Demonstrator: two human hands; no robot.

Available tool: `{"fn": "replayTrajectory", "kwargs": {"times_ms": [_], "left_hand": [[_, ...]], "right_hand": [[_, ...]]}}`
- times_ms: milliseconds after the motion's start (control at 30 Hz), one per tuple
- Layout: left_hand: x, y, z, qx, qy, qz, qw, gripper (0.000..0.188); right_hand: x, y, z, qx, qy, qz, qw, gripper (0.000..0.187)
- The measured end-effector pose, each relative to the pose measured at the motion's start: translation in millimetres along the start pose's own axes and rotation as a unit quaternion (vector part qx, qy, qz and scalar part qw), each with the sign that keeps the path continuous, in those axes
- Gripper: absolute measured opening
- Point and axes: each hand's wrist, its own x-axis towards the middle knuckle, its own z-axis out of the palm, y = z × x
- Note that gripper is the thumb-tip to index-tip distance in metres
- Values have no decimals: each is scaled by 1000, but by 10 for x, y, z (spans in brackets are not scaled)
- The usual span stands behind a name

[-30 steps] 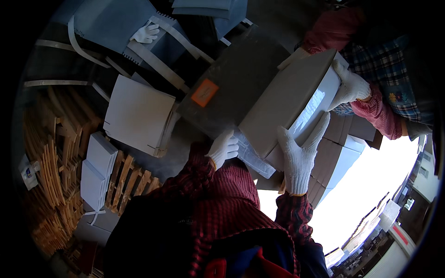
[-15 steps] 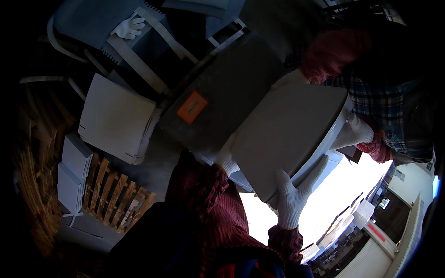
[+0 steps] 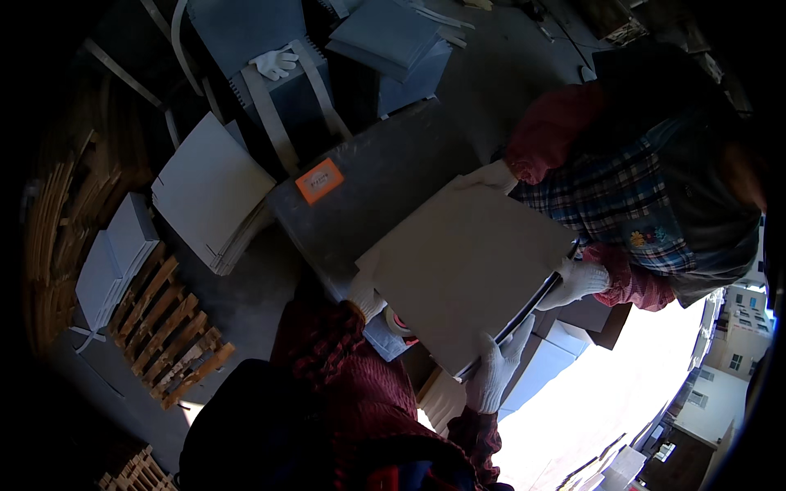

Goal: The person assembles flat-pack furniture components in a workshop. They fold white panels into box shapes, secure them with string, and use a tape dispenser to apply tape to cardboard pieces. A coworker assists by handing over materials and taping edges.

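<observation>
Steadying a cardboard piece (image 3: 471,266) from two sides

Nearest, the person's right hand (image 3: 495,368) takes the near right corner, thumb spread wide from the fingers, a hold that probably lets it bear weight and guide the edge together. The left hand (image 3: 366,296) meets the near left edge; its fingers are largely hidden, so how tightly they close cannot be told. A round object like a tape roll (image 3: 399,324) shows just beside it, partly covered; what carries it is unclear.

The grey-brown piece lies broad face up between the two people, overlapping the dark table (image 3: 360,213) in view; whether it touches the top is hidden. Across from the person, a co-worker's gloved hands (image 3: 575,282) are at the far edge and far right corner, presumably sharing the load so the broad piece does not tip.

Left of the table, pale sheets (image 3: 211,184) form a stack, edges roughly aligned, perhaps for easy reach. Farther left, folded white cardboard (image 3: 115,262) lies beside a slatted wooden pallet (image 3: 168,327). Beyond the table, a loose white glove (image 3: 274,64) rests on strapped blue-grey cardboard (image 3: 246,33), perhaps simply laid aside.
</observation>
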Motion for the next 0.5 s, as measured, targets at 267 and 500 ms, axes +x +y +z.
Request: {"fn": "replayTrajectory", "kwargs": {"times_ms": [267,500], "left_hand": [[-936,649,1144,-16,155,52,986,41],[-1372,825,1224,31,194,113,974,33]], "right_hand": [[250,46,-567,110,-147,47,982,83],[57,114,-516,109,-161,234,953,58]]}}
